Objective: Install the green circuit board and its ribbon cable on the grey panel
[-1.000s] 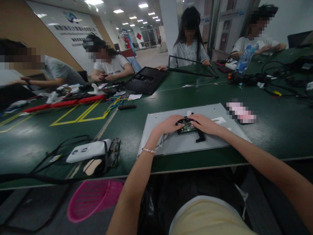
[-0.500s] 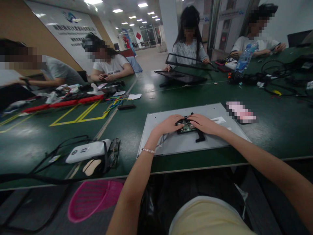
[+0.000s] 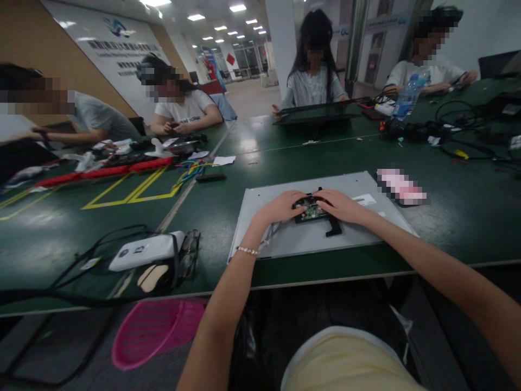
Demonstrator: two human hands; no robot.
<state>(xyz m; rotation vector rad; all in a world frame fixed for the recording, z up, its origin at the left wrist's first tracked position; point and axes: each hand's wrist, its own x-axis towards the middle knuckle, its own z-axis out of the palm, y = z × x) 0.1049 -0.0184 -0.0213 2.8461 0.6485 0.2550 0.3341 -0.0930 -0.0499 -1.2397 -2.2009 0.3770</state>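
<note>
A flat grey panel (image 3: 280,241), like the back of a screen, lies on the green table in front of me. On its middle sits a green circuit board (image 3: 312,212) in a black plastic bracket (image 3: 334,227), whose arm juts toward the panel's near edge. My left hand (image 3: 283,207) grips the board's left side, thumb on top. From the right, my right hand (image 3: 340,205) closes over the far right side, its fingers bent around the bracket's far edge. Both hands hide parts of the bracket. A thin cable (image 3: 268,233) runs beside my left wrist.
Right of the panel lies a pink phone (image 3: 401,186). To the left are a white device (image 3: 144,252), a mouse (image 3: 154,277) and glasses (image 3: 190,254). A pink basket (image 3: 158,331) stands below the table edge. Across the table, a co-worker handles a black screen frame (image 3: 317,112).
The co-worker across the table has lowered the raised black frame onto the dark panel beneath it. My hands have hardly moved; the right fingers shifted slightly on the bracket.
</note>
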